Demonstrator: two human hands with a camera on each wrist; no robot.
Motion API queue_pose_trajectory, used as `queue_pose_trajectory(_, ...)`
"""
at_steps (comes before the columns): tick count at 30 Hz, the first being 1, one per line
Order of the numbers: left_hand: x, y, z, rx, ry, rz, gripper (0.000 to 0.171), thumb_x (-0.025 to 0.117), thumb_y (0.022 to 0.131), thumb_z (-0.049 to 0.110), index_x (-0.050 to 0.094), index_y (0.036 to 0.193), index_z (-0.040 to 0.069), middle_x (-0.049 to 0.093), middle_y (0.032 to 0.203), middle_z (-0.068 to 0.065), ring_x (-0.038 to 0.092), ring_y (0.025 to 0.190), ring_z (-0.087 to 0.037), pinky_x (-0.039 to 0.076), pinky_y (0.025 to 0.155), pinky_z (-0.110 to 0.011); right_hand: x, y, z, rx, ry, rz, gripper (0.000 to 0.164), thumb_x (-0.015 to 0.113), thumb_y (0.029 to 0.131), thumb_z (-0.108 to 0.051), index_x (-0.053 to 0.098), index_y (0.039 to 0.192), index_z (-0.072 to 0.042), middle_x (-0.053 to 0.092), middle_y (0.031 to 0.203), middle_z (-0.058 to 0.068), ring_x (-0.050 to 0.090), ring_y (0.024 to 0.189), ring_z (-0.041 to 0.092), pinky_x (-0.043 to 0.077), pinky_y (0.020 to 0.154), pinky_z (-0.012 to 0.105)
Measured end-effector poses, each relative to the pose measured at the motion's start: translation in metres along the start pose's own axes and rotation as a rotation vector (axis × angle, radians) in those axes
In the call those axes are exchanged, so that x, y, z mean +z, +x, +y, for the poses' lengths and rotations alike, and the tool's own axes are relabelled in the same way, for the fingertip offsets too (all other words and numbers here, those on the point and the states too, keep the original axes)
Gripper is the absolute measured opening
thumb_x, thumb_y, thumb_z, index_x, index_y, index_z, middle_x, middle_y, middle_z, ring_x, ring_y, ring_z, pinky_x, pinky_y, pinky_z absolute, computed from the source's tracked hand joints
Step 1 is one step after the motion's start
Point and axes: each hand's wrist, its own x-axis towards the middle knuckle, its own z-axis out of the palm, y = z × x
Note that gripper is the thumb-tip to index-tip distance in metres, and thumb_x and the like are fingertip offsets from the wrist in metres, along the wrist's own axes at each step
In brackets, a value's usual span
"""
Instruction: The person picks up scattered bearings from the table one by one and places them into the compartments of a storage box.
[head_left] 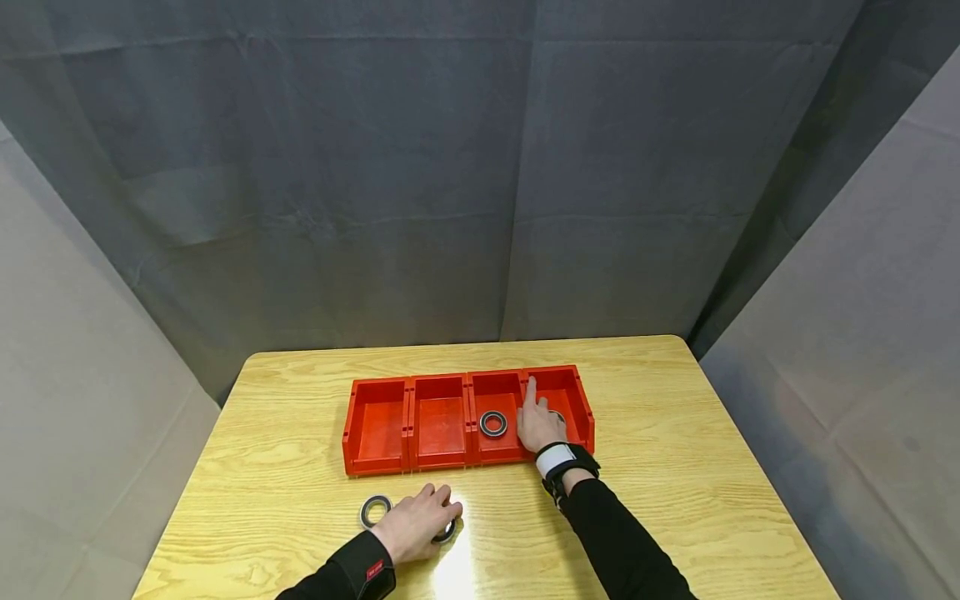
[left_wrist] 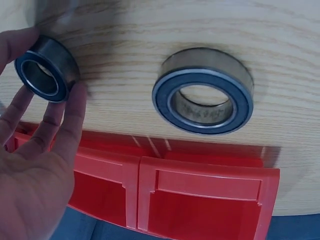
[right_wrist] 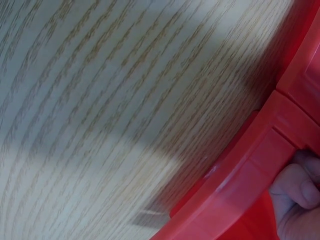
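Observation:
My left hand (head_left: pixel 415 525) grips a dark-sealed steel ball bearing (left_wrist: pixel 47 70) between thumb and fingertips, tilted just over the table. Beside it, a second ball bearing (left_wrist: pixel 204 91) lies flat on the wood. My right hand (head_left: pixel 542 425) is over the two right compartments of the red bin row (head_left: pixel 381 468), index finger straight along the divider, other fingers curled in. In the right wrist view its thumb (right_wrist: pixel 300 187) is folded by the bin's front edge, and no held thing shows. A bearing (head_left: pixel 557 414) in the rightmost compartment is partly hidden behind this hand.
Another bearing (head_left: pixel 492 424) lies flat in the third compartment from the left. The two left compartments show bare red floors. The pale wooden table (head_left: pixel 270 483) is bordered by a grey curtain (head_left: pixel 375 208) behind and light panels at both sides.

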Motion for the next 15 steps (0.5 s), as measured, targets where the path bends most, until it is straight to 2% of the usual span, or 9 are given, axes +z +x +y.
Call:
queue_pose_trajectory(4, 0.0005, 0.0001, 0.0002, 0.008, 0.019, 0.01, 0.047, 0.091, 0.069, 0.032, 0.064, 0.107, 0.023, 0.059, 0.099, 0.0, 0.055, 0.083, -0.016, 0.047, 0.051, -0.024, -0.0005, 0.0009, 0.0006, 0.001, 0.004, -0.003, 0.073, 0.053, 0.104, -0.028, 0.012, 0.161, -0.01, 0.057, 0.132, 0.029, 0.061, 0.067, 0.037, 0.057, 0.083, 0.056)
queue_pose_trajectory(15, -0.0034, -0.0024, -0.0011, -0.011, 0.001, 0.061, 0.045, 0.089, 0.068, 0.03, 0.062, 0.103, 0.02, 0.058, 0.096, -0.001, 0.056, 0.082, -0.017, 0.046, 0.049, -0.023, 0.0015, 0.0015, 0.0015, -0.002, -0.001, 0.002, 0.072, 0.052, 0.104, -0.028, 0.013, 0.161, -0.01, 0.057, 0.133, 0.028, 0.062, 0.069, 0.037, 0.057, 0.083, 0.056)
